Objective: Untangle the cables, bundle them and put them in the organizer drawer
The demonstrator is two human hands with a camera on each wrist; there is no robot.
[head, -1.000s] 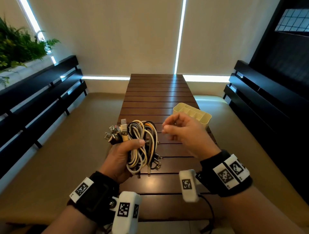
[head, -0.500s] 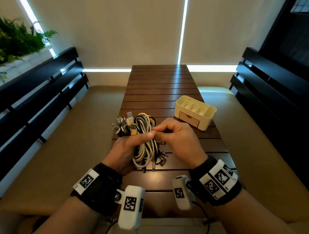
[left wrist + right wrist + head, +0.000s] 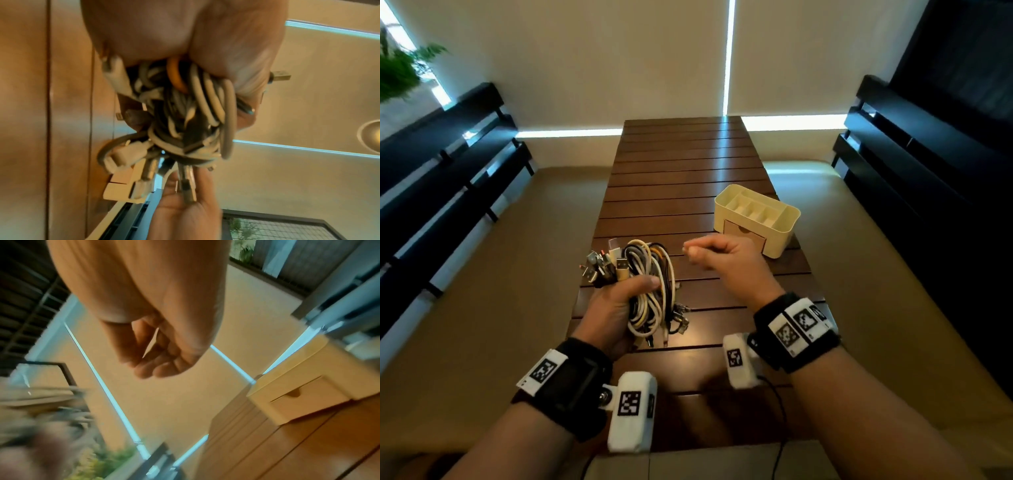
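Observation:
A tangled bundle of cables point(image 3: 654, 274), white, black and orange with several plugs sticking out at the top left, hangs above the near part of the wooden table. My left hand point(image 3: 633, 291) grips it round the middle, thumb across the front; the left wrist view shows the same cable bundle point(image 3: 185, 113) under the palm. My right hand point(image 3: 707, 253) hovers to the right of the bundle, apart from it, fingers curled with fingertips against the thumb. The right wrist view shows nothing in that right hand point(image 3: 156, 356). The cream organizer point(image 3: 787, 219) stands beyond it, its drawer point(image 3: 743, 234) pushed in.
The slatted brown table point(image 3: 681, 164) runs away from me between padded benches point(image 3: 493, 274). Dark slatted backrests point(image 3: 441, 164) line both sides. A green plant point(image 3: 397, 75) is at the far left. The organizer's drawer front point(image 3: 304, 395) has a small finger notch.
My right hand, which was at the cable bundle half a second ago, has pulled away to the right and now hangs free of it. The left hand still grips the bundle.

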